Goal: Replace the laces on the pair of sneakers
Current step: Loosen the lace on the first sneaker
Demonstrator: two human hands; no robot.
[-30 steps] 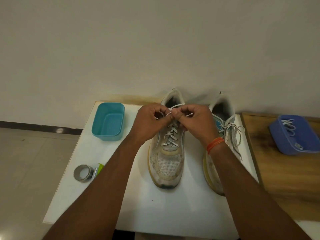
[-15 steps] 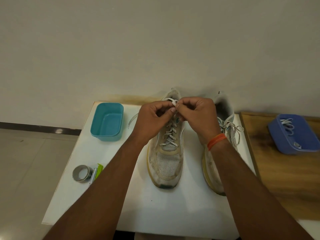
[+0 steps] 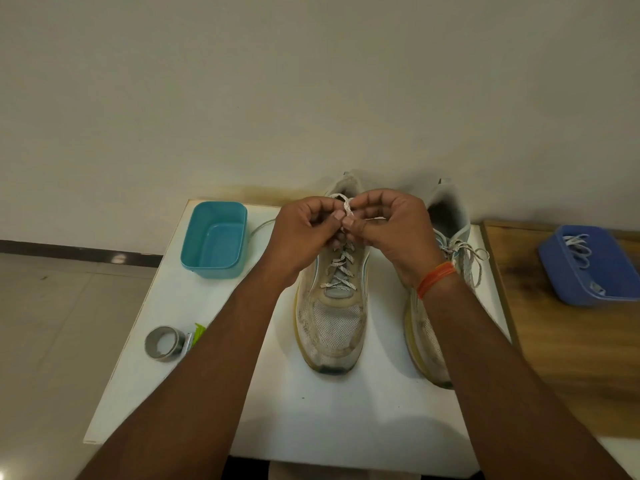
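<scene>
A worn white mesh sneaker with a yellowed sole [image 3: 330,317] is seen standing toe toward the viewer on a white rectangular table top [image 3: 311,410], and a speckled white flat lace [image 3: 341,268] is threaded in crosses up its eyelets. Above the tongue, the free part of this lace is pinched between the left hand [image 3: 304,233] and the right hand [image 3: 391,230], whose thumbs and curled fingers are brought together so that the fingertips nearly touch; a short loop of lace is shown rising between them. One loose end is trailed to the left across the table toward a teal rectangular plastic tub [image 3: 216,237], which is placed near the far left corner. An orange thread band [image 3: 436,277] is worn on the right wrist. A second matching sneaker [image 3: 446,237] is set just beside the first on the right, partly hidden by the right forearm, with its lace tied. A grey roll of tape [image 3: 163,342] is laid near the left edge, touching a small green item that cannot be identified. On the neighbouring wooden surface [image 3: 571,341], a blue plastic tub [image 3: 595,268] holding further white laces is placed.
</scene>
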